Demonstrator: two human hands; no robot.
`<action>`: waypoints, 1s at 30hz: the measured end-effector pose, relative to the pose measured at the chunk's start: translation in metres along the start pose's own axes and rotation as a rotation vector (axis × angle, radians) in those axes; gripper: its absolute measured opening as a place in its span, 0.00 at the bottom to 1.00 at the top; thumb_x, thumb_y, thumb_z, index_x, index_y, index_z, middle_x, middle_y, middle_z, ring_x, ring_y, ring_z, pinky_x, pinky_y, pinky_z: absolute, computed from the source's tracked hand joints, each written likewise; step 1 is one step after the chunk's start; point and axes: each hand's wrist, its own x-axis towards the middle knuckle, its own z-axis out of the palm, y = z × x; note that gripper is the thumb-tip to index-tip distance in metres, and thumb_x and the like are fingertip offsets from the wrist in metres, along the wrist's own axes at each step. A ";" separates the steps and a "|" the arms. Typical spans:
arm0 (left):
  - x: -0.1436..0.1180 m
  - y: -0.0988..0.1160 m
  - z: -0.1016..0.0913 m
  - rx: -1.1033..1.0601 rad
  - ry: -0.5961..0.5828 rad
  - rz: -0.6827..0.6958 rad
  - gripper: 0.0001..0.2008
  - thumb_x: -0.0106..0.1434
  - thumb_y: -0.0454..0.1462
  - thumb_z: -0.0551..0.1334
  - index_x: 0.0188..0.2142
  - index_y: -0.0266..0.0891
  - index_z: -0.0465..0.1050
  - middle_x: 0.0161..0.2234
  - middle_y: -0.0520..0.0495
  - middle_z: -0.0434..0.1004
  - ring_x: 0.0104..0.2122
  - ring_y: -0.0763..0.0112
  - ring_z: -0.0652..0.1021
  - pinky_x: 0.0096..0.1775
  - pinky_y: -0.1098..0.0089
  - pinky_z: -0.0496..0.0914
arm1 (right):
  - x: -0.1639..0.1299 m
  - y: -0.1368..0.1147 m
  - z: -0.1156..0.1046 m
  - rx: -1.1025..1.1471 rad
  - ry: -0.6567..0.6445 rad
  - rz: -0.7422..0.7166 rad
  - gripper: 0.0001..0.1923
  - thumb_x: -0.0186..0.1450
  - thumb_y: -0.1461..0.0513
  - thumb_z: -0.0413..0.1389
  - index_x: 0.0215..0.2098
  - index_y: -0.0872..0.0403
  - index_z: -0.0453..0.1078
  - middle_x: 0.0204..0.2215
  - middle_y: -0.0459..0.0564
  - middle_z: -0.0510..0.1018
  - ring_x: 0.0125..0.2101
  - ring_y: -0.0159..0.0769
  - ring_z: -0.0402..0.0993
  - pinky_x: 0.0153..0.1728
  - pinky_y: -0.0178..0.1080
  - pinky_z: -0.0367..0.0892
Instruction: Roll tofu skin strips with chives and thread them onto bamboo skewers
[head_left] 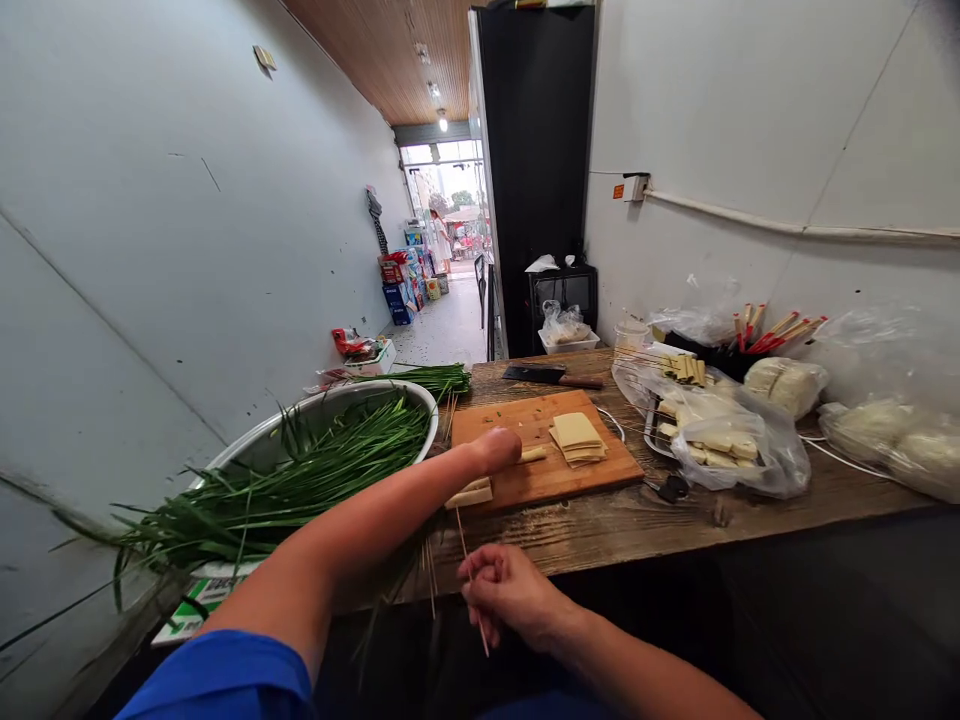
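Observation:
My left hand (498, 451) is closed low over the cutting board (514, 425), with its fingers mostly hidden. A pale yellow rolled tofu sheet (533, 454) sticks out from its right side. To the right lies a stack of square tofu sheets (577, 438). My right hand (514, 594), in front of the table edge, pinches a thin wooden skewer (463, 540). The skewer slants up towards more tofu rolls (472, 493) at the board's near left corner; whether it pierces one I cannot tell.
A big basin (433, 410) of green chives (330, 470) stands left. A cleaver (551, 376) lies behind the board. At right are a tray of skewered rolls (712, 440) under plastic, keys (670, 488), bagged white food (892, 435) and red-tipped sticks (780, 330). Loose skewers (429, 575) overhang the table edge.

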 end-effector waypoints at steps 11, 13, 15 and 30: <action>-0.014 -0.022 0.010 -0.348 0.091 0.144 0.10 0.59 0.36 0.57 0.28 0.37 0.77 0.29 0.48 0.76 0.29 0.75 0.73 0.34 0.77 0.63 | -0.101 0.029 -0.062 -0.364 0.231 -0.141 0.06 0.59 0.59 0.50 0.29 0.54 0.61 0.16 0.40 0.65 0.18 0.26 0.60 0.21 0.30 0.56; -0.013 -0.025 0.013 -0.403 0.088 0.146 0.10 0.59 0.35 0.57 0.28 0.36 0.77 0.29 0.47 0.75 0.29 0.75 0.72 0.34 0.77 0.63 | -0.109 0.037 -0.065 -0.387 0.285 -0.179 0.10 0.61 0.55 0.49 0.29 0.53 0.62 0.17 0.41 0.65 0.19 0.27 0.61 0.23 0.31 0.58; -0.012 -0.025 0.017 -0.412 0.095 0.122 0.09 0.59 0.35 0.58 0.28 0.35 0.77 0.29 0.47 0.75 0.29 0.75 0.72 0.34 0.76 0.63 | -0.114 0.042 -0.067 -0.389 0.357 -0.191 0.14 0.64 0.51 0.46 0.31 0.53 0.63 0.16 0.41 0.63 0.18 0.28 0.61 0.22 0.32 0.59; -0.014 -0.023 0.027 -0.547 0.166 -0.039 0.06 0.56 0.32 0.62 0.32 0.35 0.79 0.30 0.47 0.76 0.29 0.75 0.73 0.33 0.77 0.64 | -0.072 0.046 -0.096 -1.084 0.796 -0.390 0.21 0.67 0.61 0.40 0.50 0.57 0.70 0.42 0.57 0.77 0.40 0.40 0.76 0.42 0.38 0.70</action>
